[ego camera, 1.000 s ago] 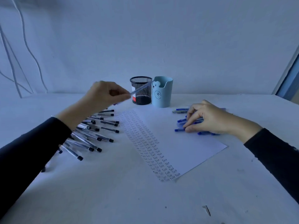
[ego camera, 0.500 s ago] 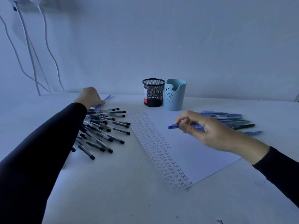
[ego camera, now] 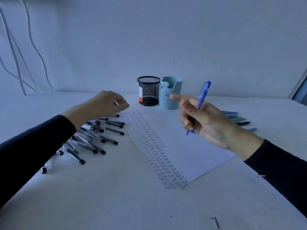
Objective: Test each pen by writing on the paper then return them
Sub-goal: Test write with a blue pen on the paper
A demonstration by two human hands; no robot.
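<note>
Gripping a blue pen (ego camera: 204,90) in the right hand (ego camera: 207,123), tilted, tip down above the paper (ego camera: 191,146), index finger pointing out. Hovering with the left hand (ego camera: 103,105), loosely curled and empty, over the black pens (ego camera: 99,138) left of the paper, well apart from the right

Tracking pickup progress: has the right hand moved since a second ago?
Yes. The right hand moved left, off the blue pen pile beside the paper, to above the paper, holding a blue pen.

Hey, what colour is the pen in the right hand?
Blue; the pen in the right hand shows best in the head view.
</note>
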